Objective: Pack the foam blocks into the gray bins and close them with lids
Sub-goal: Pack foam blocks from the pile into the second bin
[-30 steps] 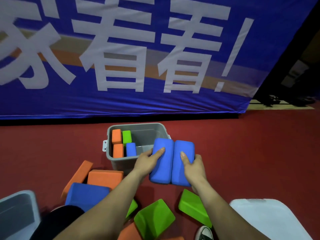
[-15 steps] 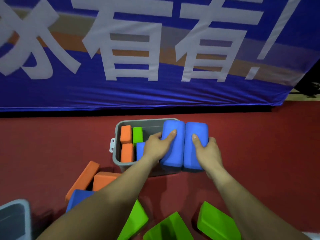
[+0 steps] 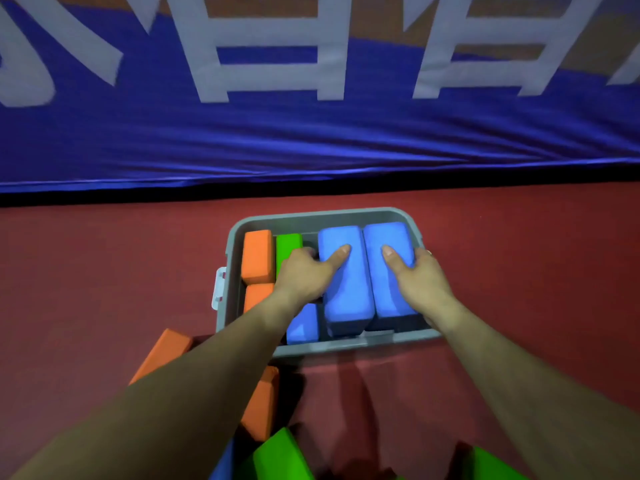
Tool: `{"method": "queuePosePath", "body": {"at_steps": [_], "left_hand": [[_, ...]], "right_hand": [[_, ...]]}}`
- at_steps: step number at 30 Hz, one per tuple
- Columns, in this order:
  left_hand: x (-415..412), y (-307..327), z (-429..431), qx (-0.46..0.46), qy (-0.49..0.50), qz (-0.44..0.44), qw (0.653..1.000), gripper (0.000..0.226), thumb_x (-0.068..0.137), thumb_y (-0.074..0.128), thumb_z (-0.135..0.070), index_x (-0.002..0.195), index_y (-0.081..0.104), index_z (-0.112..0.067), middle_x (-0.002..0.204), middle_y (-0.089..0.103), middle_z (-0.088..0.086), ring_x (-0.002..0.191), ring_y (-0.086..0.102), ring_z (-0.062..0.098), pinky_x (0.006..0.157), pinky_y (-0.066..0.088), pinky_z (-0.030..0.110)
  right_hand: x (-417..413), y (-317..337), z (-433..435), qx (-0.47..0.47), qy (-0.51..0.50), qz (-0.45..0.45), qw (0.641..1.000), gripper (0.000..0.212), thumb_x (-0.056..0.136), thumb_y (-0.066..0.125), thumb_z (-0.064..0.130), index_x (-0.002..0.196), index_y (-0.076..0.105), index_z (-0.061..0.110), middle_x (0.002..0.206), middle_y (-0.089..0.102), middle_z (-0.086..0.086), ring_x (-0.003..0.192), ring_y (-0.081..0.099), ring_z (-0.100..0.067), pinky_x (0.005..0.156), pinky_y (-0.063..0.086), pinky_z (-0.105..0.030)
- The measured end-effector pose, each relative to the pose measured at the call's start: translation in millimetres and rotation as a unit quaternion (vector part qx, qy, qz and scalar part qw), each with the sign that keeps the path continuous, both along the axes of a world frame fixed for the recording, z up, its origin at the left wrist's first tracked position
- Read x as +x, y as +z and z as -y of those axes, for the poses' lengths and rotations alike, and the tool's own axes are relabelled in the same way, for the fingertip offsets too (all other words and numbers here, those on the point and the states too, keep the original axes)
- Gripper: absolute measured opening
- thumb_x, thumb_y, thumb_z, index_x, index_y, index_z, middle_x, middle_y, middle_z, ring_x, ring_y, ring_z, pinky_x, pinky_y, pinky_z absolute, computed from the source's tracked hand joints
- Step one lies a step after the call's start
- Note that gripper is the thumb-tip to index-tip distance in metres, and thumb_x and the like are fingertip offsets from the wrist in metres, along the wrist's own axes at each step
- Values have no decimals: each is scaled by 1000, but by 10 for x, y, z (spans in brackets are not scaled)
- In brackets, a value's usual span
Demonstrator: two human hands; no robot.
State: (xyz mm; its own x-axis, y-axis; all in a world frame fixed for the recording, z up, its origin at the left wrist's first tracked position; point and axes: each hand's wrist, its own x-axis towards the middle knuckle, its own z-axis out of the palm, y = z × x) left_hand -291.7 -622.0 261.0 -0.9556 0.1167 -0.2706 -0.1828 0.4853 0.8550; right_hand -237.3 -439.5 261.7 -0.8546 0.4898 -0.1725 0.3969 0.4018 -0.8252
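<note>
Both hands are down in the gray bin (image 3: pixel 232 237) on the red floor (image 3: pixel 104 271). The left hand (image 3: pixel 304 271) clamps the outer side of the left blue block (image 3: pixel 346 289), thumb stretched across its top face, fingers curled down out of sight along its flank. The right hand (image 3: pixel 415 277) mirrors that on the right blue block (image 3: pixel 388 244), thumb on top, fingers wrapped round the far side against the bin wall. The two blocks sit pressed side by side, filling the right half of the bin, tops level with the rim or just above it.

Crowding the left half: an orange block (image 3: pixel 257 254) at the far corner, a second orange block (image 3: pixel 258 296) just nearer, a green block (image 3: pixel 288 245) standing next to them, and a small blue block (image 3: pixel 303 325) tucked by the near wall, touching the left blue block's lower end. The left wrist crosses over them. A pale latch (image 3: pixel 219 287) sticks out from the bin's left wall.

Outside, close to the near wall, loose orange blocks (image 3: pixel 162 351) lie under the left forearm, with green wedges (image 3: pixel 280 459) at the bottom edge. Behind the bin hangs a blue banner (image 3: pixel 311 140) with large white characters.
</note>
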Motion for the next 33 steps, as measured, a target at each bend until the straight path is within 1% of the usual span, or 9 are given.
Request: {"method": "queuePosePath", "body": {"at_steps": [4,8,12,16,19,23,27,31,33], "left_hand": [[-203,-560,49,-26,-3,22,999,67,69,64,-77,87,68,-13,85,74,4,77,73,25,64,62,44],[-258,-1015,166,-67,-2,21,998,57,77,65,-71,81,65,-13,83,74,8,87,71,31,74,59,45],[-300,-1199,258,-127,-11,-24,992,66,80,58,-74,108,64,-15,104,74,7,103,66,31,86,52,40],[-218,-1454,232,-327,-64,-106,937,74,92,33,-71,130,48,-9,121,64,18,114,57,38,89,44,44],[-254,-1781,213,-415,-99,-179,886,83,93,20,-65,139,51,-3,140,54,19,131,48,40,104,39,55],[-285,-2189,119,-453,-150,-163,864,80,95,12,-59,152,32,-7,158,32,16,146,27,40,112,21,66],[-406,-2279,61,-462,-186,-144,855,77,100,11,-56,157,-2,-7,165,-5,16,151,-5,40,116,-1,64],[-375,-2170,77,-482,-179,-166,841,77,99,7,-55,157,5,-5,165,1,17,151,0,38,115,2,66],[-329,-2084,70,-489,-193,-162,835,72,103,16,-53,158,6,-8,165,2,16,151,-1,37,115,2,66]], "right_hand": [[-231,-573,34,-13,12,33,999,50,86,62,58,102,65,11,99,71,-7,93,67,-30,82,54,-43],[-324,-1000,155,-26,21,79,996,45,89,61,53,107,62,12,102,70,-7,96,65,-29,85,53,-40],[-413,-1197,239,-10,29,103,994,51,92,56,54,114,59,8,109,67,-10,100,63,-30,82,48,-33],[-468,-1389,333,15,58,156,986,60,97,46,54,129,43,4,124,61,-18,114,58,-34,91,45,-37],[-475,-1599,368,26,71,193,978,61,99,40,52,135,32,3,131,56,-22,117,55,-36,92,41,-38],[-553,-1819,364,62,108,315,941,75,100,31,57,143,16,-2,146,40,-25,128,47,-37,102,37,-37],[-731,-1920,310,125,133,379,907,85,97,21,65,147,6,-2,152,33,-27,135,41,-38,111,31,-42],[-639,-1858,354,236,143,407,871,94,91,10,73,153,-1,4,157,30,-18,140,33,-39,113,12,-66],[-548,-1754,396,287,157,410,851,95,91,9,73,154,-5,3,160,20,-17,143,26,-40,110,7,-70]]}}
